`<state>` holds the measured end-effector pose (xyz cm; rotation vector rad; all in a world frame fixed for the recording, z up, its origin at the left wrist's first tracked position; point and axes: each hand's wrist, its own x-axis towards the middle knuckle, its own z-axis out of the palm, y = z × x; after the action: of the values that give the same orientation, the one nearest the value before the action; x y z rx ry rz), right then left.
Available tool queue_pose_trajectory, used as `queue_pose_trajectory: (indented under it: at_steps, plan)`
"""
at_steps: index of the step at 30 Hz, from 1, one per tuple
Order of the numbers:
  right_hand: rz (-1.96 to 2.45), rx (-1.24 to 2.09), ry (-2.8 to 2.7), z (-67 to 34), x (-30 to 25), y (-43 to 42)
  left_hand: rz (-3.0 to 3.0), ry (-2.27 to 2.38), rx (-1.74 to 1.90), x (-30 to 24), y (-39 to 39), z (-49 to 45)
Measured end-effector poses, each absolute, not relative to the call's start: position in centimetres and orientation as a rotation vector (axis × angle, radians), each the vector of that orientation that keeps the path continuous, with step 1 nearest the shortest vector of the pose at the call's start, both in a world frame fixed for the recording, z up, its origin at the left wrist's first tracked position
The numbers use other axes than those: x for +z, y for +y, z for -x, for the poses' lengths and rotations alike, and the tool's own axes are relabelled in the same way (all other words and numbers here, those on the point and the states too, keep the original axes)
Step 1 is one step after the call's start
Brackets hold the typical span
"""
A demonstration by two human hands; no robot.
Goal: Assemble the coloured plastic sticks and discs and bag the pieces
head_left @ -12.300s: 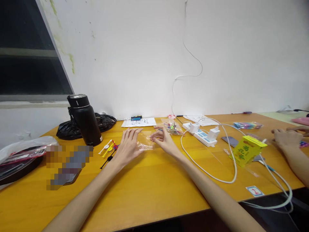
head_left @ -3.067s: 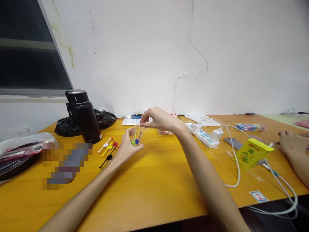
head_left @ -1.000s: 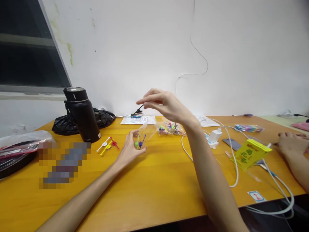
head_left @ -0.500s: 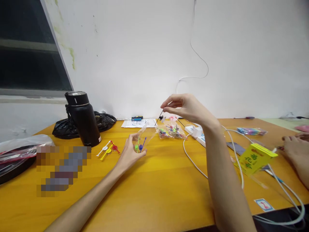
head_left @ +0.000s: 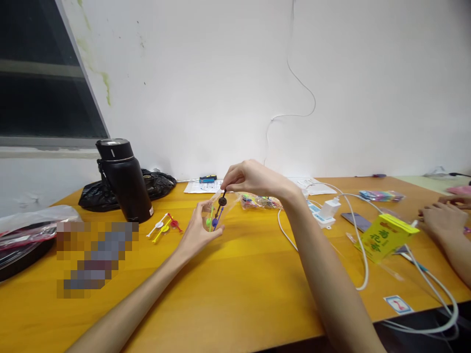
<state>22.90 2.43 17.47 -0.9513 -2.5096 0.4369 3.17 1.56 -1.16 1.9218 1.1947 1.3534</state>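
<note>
L hand (head_left: 198, 231) clamped round clear plastic bag (head_left: 228, 208), prob. to steady it; R hand (head_left: 253, 178) pinches blk arrow spinner (head_left: 222, 201) by one end, likely so it hangs.

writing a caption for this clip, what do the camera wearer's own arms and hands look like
Both the left hand and right hand are ungloved, with slim fingers. The left forearm and right forearm are slender and bare as far as the picture shows, with no sleeve in view. No watch, bracelet, ring or marking can be made out.
</note>
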Motion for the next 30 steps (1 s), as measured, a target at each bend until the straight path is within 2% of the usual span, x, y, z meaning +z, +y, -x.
queue_pose_trajectory:
  at_steps: [17,30]
  plan:
    - [1.090,0.256,-2.449,-20.6,15.9,2.9,-1.816,1.143,1.362,-0.5,1.5,-3.3]
    - [0.993,0.165,-2.302,-21.0,15.9,3.1,-1.738,1.148,1.398,-2.2,2.8,-3.0]
